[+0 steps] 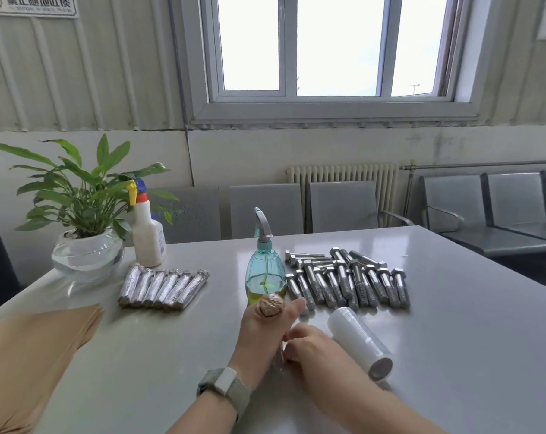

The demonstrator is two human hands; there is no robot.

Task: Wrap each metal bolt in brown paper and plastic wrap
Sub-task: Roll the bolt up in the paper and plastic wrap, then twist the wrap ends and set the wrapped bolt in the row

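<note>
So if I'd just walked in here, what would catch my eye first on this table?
Probably the heap of bare silver metal bolts at the far right of the grey table, and the neat row of finished plastic-wrapped bundles to the left. Between them stands a teal plastic spray bottle; just before it the left hand grips a paper-wrapped bolt upright, the right hand against it.

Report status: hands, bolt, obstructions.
Left hand grips the paper-wrapped bolt upright. Right hand pinches plastic wrap at it. Spray bottle close behind.
</note>
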